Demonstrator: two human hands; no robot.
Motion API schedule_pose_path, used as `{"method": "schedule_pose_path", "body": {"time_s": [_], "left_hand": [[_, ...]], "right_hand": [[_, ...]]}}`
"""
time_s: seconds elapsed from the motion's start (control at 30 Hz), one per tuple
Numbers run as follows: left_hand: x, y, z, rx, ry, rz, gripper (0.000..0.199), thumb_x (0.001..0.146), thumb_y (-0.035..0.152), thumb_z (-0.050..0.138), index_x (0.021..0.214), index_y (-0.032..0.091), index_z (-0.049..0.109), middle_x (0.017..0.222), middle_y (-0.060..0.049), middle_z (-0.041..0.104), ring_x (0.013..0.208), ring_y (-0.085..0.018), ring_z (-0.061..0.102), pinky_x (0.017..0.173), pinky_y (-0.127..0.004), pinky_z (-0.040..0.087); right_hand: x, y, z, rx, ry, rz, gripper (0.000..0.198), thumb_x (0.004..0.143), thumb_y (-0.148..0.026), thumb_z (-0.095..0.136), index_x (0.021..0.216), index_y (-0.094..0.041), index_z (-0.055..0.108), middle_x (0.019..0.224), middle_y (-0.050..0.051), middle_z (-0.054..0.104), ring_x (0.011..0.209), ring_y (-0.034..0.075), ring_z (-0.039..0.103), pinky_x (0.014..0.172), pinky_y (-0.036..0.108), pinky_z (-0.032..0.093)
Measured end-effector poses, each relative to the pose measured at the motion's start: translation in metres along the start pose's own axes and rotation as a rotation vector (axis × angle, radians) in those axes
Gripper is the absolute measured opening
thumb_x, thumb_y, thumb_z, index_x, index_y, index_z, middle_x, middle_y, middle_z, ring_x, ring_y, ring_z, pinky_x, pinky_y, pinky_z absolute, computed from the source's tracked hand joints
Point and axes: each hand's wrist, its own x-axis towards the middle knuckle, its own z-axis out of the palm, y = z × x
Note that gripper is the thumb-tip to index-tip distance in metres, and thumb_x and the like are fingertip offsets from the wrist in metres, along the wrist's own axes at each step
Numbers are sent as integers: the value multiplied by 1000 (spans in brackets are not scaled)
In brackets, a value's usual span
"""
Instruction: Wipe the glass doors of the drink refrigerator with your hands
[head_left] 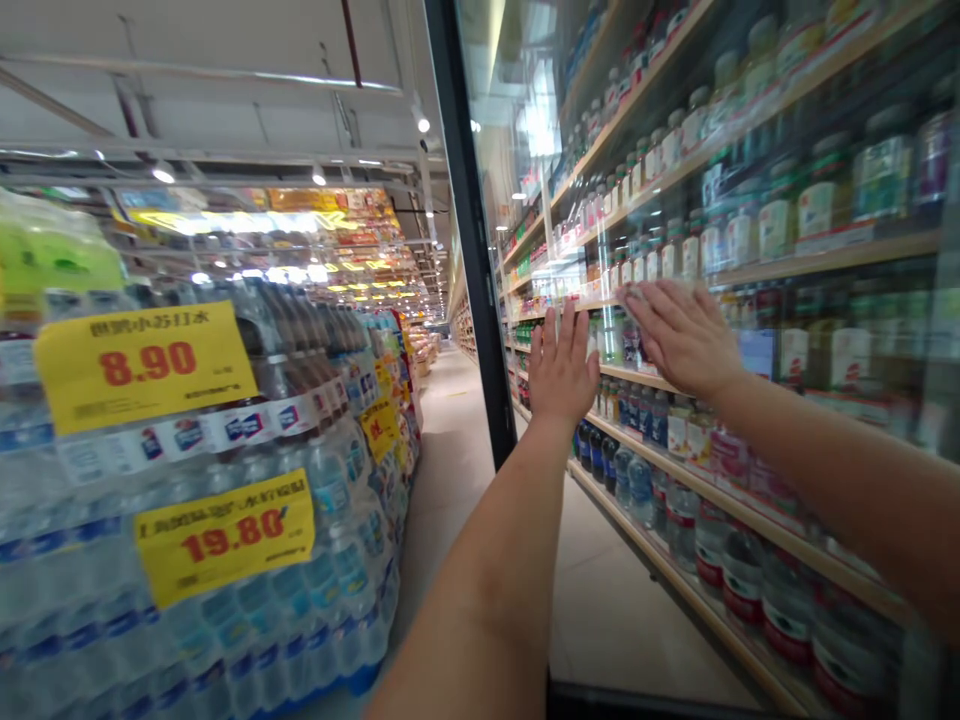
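My left hand is raised with its fingers spread, palm turned to a tall glass door. To its right, my right hand reaches in from the side with fingers stretched out, also at the glass. Neither hand visibly grips anything; whether both palms touch the pane, I cannot tell. The door has a dark frame along its left edge, just left of my left hand. Behind the glass, wooden-edged shelves carry rows of drink bottles, blurred in part.
On the left stands a high stack of shrink-wrapped water bottles with yellow price signs reading 8.90 and 19.80. A pale-floored aisle runs away between stack and door. Large bottles fill the lowest shelf at right.
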Motion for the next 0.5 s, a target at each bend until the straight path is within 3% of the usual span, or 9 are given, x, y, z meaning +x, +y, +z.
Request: {"method": "schedule_pose_path", "body": {"time_s": [0.07,0.13,0.3,0.5], "left_hand": [[0,-1,2,-13,6,-3,62,102,35,40,159,16,26,167,-8,21,156,-26,4,128,-49,15],[0,-2,4,-18,8,-1,62,102,35,40,159,16,26,167,-8,21,156,-26,3,128,-49,15],[1,-3,6,-19,16,9,61,102,35,38,159,16,25,167,-6,21,156,-25,0,128,-48,13],[4,-6,10,-110,25,-4,62,100,32,42,159,17,28,166,-7,23,156,-24,3,129,-47,9]], "right_hand": [[2,5,0,-35,92,195,62,99,-29,40,159,-17,30,161,13,37,148,34,33,118,58,25],[-1,6,1,-50,118,248,63,99,-29,39,159,-15,28,162,15,35,148,36,31,117,59,26],[-30,8,1,-50,-13,-34,63,98,-28,44,159,-22,30,161,10,38,149,29,33,120,51,25],[-62,36,-5,-116,-25,4,60,97,-27,46,156,-22,36,158,11,42,150,28,33,119,49,26]]}}
